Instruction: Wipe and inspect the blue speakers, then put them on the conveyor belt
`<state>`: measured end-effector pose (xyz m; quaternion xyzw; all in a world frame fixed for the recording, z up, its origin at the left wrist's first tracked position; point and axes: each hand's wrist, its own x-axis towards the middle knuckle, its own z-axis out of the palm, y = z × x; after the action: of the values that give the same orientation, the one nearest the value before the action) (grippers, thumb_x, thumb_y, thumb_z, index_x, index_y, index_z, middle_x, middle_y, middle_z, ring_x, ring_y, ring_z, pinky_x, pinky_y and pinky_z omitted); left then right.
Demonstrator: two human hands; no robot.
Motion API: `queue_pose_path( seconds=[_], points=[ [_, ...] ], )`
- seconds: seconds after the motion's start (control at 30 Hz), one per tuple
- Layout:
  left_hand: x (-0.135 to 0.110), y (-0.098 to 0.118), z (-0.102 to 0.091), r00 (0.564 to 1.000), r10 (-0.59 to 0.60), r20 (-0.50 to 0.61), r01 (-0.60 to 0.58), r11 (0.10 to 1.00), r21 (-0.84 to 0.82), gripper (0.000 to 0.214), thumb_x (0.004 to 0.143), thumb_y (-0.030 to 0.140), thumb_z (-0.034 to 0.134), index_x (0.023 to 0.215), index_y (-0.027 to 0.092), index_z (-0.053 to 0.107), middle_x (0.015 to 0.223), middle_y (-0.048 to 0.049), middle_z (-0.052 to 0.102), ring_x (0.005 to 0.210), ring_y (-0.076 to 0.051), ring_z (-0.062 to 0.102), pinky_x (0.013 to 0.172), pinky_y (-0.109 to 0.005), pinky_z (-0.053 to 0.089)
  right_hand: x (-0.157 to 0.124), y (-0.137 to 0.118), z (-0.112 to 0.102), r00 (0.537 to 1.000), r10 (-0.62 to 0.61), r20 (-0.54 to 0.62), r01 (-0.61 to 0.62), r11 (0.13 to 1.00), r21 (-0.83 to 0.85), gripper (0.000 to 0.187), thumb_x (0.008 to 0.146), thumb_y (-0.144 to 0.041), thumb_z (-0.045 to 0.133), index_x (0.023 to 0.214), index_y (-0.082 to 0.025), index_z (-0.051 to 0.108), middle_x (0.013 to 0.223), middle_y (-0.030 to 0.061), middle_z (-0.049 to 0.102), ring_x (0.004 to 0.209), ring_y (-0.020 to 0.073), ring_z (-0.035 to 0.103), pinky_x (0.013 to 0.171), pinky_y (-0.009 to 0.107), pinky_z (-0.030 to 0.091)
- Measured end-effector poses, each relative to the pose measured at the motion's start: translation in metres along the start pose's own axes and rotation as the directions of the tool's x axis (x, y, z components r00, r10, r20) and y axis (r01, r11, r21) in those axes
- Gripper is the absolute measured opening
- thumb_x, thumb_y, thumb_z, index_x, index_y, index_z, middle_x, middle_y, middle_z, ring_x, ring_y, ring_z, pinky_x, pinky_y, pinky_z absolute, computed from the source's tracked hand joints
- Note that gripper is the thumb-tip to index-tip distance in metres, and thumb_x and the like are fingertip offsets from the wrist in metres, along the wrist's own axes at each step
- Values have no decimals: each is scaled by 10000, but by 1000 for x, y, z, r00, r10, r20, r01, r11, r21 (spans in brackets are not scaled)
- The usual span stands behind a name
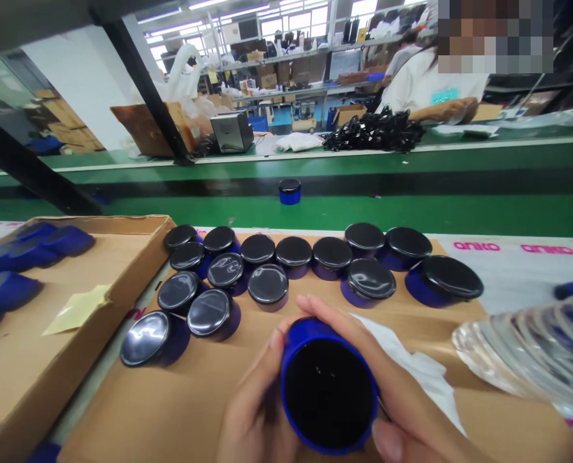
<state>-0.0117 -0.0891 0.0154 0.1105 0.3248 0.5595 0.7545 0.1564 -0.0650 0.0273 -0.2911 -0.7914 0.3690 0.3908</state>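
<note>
Both my hands hold one blue jar (pixel 327 389) with a black top face, close to the camera at the bottom middle. My left hand (pixel 250 411) wraps its left side with the thumb up along the rim. Around the right side and top curls my right hand (pixel 397 399), which also has a white cloth (pixel 411 366) under its fingers. Just beyond, several blue jars with glossy black lids (pixel 267 283) stand in rows on a flat cardboard sheet (pixel 170 411).
A cardboard box (pixel 122 257) at the left holds blue parts (pixel 20 257) and a yellow note (pixel 76 308). One jar (pixel 290 191) sits on the green conveyor belt (pixel 411 212). A stack of clear plastic trays (pixel 532 347) is at the right. A person in white (pixel 431 80) works across the belt beside a black pile (pixel 375 132).
</note>
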Motion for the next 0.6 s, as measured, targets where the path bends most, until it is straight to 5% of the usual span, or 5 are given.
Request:
queue_pose_path(
  seconds=[0.1, 0.37, 0.47, 0.6],
  points=[
    [1, 2, 1, 1000, -1, 11, 1, 1000, -2, 293, 870, 462, 781, 1058, 245, 837, 1198, -48, 790, 1412, -324, 538, 1207, -395, 421, 0, 6, -2, 998, -21, 51, 20, 1000, 22, 561, 1112, -543, 274, 1643, -373, 218, 1657, -24, 352, 1504, 236, 392, 1249, 394, 347],
    [-3, 5, 7, 999, -32, 5, 32, 999, 22, 268, 886, 476, 762, 1068, 292, 834, 1186, -19, 794, 1382, -315, 570, 1180, -376, 453, 9, 3, 25, 977, 88, -194, -105, 991, -79, 514, 1091, -275, 437, 1602, -290, 378, 1530, 17, 536, 1396, 218, 543, 1181, 373, 468],
    [-4, 6, 7, 1000, -14, 18, 13, 1000, 26, 267, 899, 470, 753, 1084, 295, 831, 1227, -15, 781, 1388, -302, 566, 1194, -365, 431, 11, 6, 23, 983, 73, -170, -86, 994, -72, 584, 1052, -306, 530, 1608, -217, 374, 1528, 48, 536, 1391, 252, 548, 1181, 393, 468],
    [-5, 8, 7, 998, -55, 44, 56, 998, -17, 301, 846, 475, 815, 1098, 312, 830, 1291, 6, 753, 1444, -302, 497, 1202, -335, 410, 9, 8, 13, 992, 102, -72, -98, 994, 48, 516, 1081, -315, 452, 1593, -315, 388, 1566, -9, 490, 1429, 235, 504, 1215, 404, 423]
  ],
)
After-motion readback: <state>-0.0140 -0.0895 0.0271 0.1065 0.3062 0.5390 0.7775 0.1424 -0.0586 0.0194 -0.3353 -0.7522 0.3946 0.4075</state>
